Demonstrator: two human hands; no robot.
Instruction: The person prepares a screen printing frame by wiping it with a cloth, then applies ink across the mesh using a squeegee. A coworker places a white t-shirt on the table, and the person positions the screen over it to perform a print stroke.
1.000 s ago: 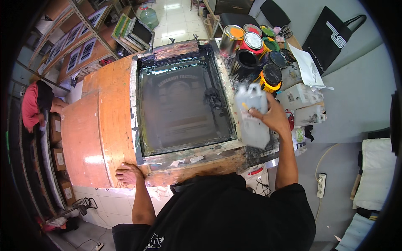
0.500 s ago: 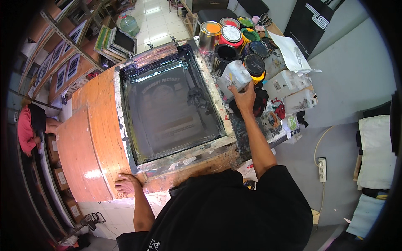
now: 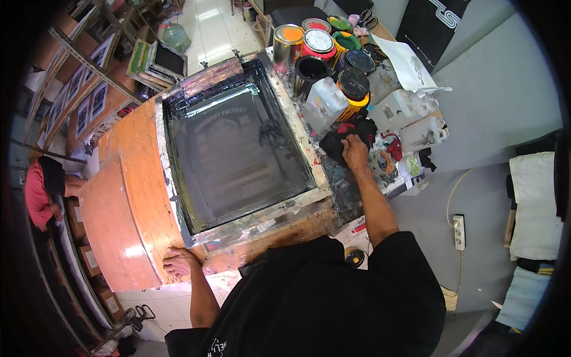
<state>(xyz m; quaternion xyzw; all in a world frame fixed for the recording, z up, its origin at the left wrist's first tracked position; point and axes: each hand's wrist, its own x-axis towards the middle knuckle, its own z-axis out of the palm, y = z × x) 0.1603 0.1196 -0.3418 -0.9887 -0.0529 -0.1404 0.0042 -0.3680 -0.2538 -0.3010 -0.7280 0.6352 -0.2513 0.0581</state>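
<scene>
My left hand (image 3: 179, 262) rests with spread fingers on the near edge of the orange wooden table (image 3: 148, 196). My right hand (image 3: 355, 152) is on a crumpled black cloth (image 3: 333, 144) at the right, its fingers curled onto the fabric. Just beyond it stands a translucent white plastic jug (image 3: 325, 105), free of my hand. Between my hands lies a framed printing screen (image 3: 229, 172) with dark mesh and faint lettering. A small dark rag or smear (image 3: 272, 134) sits on the right part of the mesh; I cannot tell which.
Paint cans (image 3: 319, 43) crowd the far right, some lidded, beside a black open can (image 3: 311, 70). More plastic containers (image 3: 405, 110) and a tape roll (image 3: 383, 162) stand right of my hand. Shelving (image 3: 89, 65) and stacked frames (image 3: 163, 61) are at the left. Another person's pink sleeve (image 3: 40, 193) shows at the left edge.
My right hand has let go of the plastic jug, which now stands beside the black can. It has moved nearer to me, onto the black cloth. My left hand stays put.
</scene>
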